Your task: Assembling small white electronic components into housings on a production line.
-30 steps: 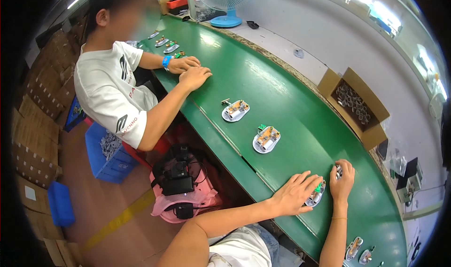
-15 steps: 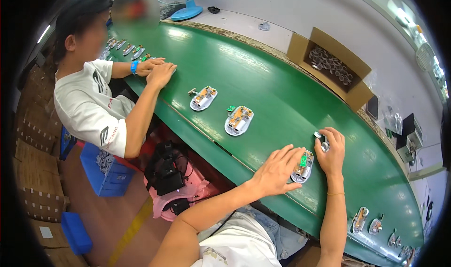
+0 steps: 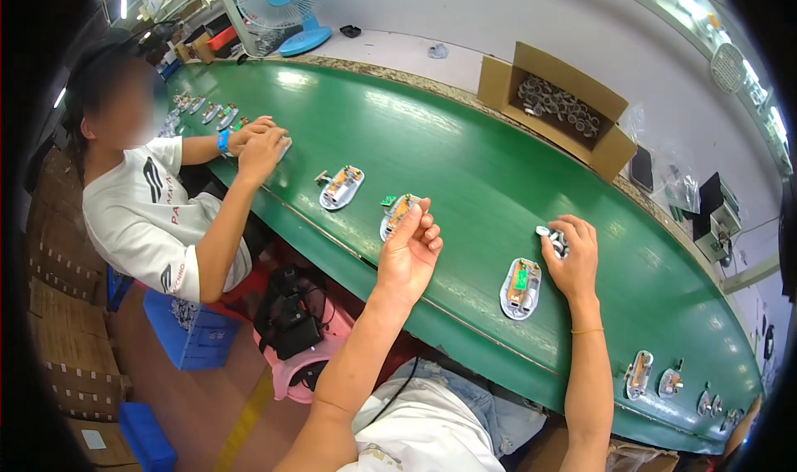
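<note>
Left hand (image 3: 409, 260) loosely curled, thumb near fingertips, overlapping the near-right part of an oval housing (image 3: 397, 216) on the green desk (image 3: 473, 215); couldn't tell if its grip held anything. Housing lay just beyond it, long axis slanting away rightward; left hand was nearer. Right hand (image 3: 575, 264) half-closed around small white pieces (image 3: 543, 231), hold unclear.

Right hand (image 3: 573, 256) cupped around white parts (image 3: 544, 231), left hand (image 3: 408, 264) near device (image 3: 398, 214)

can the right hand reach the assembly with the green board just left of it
Probably yes: nothing visible stands between the right hand and the assembly, though that hand is curled over small white parts.
</note>
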`<state>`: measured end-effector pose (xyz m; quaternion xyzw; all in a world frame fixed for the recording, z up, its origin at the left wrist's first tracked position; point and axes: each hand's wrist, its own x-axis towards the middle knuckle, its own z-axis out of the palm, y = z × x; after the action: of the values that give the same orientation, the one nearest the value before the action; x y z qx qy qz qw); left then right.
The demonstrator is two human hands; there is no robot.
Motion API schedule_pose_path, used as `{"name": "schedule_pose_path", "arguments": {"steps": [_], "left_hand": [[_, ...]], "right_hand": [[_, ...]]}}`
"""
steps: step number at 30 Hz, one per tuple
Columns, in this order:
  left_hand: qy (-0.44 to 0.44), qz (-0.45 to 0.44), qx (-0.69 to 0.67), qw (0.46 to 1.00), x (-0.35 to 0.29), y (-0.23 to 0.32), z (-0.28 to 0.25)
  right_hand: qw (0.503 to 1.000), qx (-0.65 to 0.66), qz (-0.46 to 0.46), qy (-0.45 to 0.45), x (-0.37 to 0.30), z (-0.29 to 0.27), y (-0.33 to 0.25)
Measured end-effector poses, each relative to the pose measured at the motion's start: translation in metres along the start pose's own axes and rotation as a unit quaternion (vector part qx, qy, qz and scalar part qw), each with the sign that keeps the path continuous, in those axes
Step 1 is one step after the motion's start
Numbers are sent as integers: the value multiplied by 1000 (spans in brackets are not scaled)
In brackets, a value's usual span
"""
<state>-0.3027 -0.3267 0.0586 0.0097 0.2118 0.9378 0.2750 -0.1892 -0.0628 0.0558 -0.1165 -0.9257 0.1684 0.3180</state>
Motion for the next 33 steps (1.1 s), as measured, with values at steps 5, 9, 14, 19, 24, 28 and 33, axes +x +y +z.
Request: {"name": "schedule_pose_path", "arguments": {"steps": [5, 9, 14, 19, 24, 28, 33], "left_hand": [[-7, -5, -77, 997, 12, 19, 10], [15, -28, -50, 998, 10, 19, 14], [12, -115, 17, 993, 3, -10, 8], [-16, -161, 18, 987, -7, -25, -7], [-102, -89, 411, 902, -33, -49, 8], [-205, 223, 657, 690, -51, -77, 15], [-237, 278, 695, 619, -54, -76, 20]], "right_hand": [[1000, 0, -2, 0, -3, -1, 4], [1000, 15, -1, -9, -2, -1, 0], [1000, 22, -17, -9, 0, -8, 3], [1000, 0, -18, -18, 1, -6, -1], [999, 1, -31, -27, 2, -8, -4], [999, -12, -23, -40, 3, -11, -2], [998, -17, -21, -49, 1, -11, -2]]}}
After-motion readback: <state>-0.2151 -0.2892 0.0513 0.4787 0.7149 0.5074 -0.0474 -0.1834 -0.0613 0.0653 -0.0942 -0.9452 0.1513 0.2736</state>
